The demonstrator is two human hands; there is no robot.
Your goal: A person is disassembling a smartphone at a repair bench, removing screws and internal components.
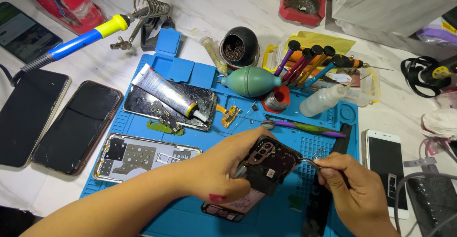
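Observation:
My left hand (pixel 223 168) grips a dark phone back cover with a camera cutout (pixel 270 163), tilted above the blue work mat (pixel 190 73). My right hand (pixel 352 187) holds metal tweezers (pixel 310 161) whose tip touches the cover's right edge. Under the cover lies an opened phone body (pixel 233 207) with its insides showing. A bare metal phone frame (pixel 143 157) rests on the mat to the left.
On the mat lie a cracked screen (pixel 200 101) with a glue tube (pixel 164 90) on it, a green air blower (pixel 250 81), a spudger (pixel 304 127), a small bottle (pixel 323 100). Two dark phones (pixel 76 125) at left, a white phone (pixel 384 168) at right, soldering iron (pixel 81 41) behind.

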